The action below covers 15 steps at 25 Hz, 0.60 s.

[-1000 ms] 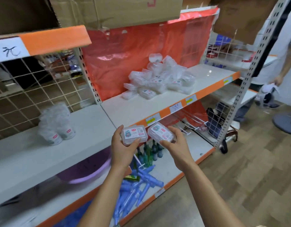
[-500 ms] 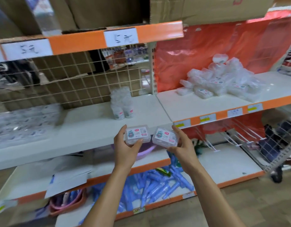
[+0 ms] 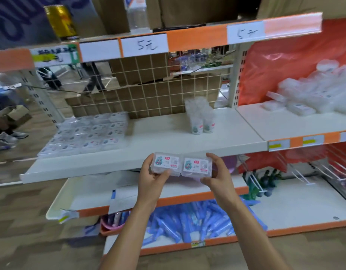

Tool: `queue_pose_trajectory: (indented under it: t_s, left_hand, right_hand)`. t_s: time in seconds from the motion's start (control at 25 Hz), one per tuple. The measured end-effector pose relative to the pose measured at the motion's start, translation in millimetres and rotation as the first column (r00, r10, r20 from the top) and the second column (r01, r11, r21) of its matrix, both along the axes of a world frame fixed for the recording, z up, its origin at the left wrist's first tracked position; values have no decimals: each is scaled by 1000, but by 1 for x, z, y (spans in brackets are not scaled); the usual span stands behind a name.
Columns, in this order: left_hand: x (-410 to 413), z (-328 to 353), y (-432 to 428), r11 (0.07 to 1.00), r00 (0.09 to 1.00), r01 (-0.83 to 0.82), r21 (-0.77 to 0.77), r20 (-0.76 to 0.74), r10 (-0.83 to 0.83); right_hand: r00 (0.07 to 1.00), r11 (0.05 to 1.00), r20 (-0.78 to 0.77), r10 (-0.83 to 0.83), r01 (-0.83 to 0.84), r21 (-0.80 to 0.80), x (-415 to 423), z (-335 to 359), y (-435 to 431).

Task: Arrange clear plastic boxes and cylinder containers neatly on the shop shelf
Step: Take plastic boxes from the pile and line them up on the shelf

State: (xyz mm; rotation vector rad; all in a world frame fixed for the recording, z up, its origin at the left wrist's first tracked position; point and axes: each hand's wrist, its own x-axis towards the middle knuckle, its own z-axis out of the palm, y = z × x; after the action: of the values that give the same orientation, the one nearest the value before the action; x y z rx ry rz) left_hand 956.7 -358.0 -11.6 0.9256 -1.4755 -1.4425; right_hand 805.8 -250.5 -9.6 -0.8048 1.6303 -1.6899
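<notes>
Left hand point(image 3: 151, 177) grips the left box point(image 3: 166, 163), right hand point(image 3: 217, 175) the right box point(image 3: 196, 165) at its 3 o'clock, touching; probably light, stiff, slick: hold end edges.

You are turning left along the shelf point(image 3: 158, 141), bringing the left box point(image 3: 165, 163) against the right box point(image 3: 196, 166), and the stacked boxes point(image 3: 86, 133) are coming into view.

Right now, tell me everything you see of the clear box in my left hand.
The clear box is small, rectangular, seemingly plastic, its white label showing a teal cartoon figure and a red tag. It is held label up, before the white shelf edge. The left hand grips its left end and underside; its right end meets the second box in the right hand.
</notes>
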Motion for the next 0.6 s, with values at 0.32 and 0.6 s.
queue_pose_trajectory:
  t_s: [0.32,0.6]
  left_hand:
    - [77,-6,-39,999,1000,-4,50,9,3]
    - [101,-7,-94,994,989,-51,-94,133,63]
  right_hand:
    - [999,998,19,43,-44,38,74,-1,-50]
    - [996,996,15,86,-86,24,92,2,-108]
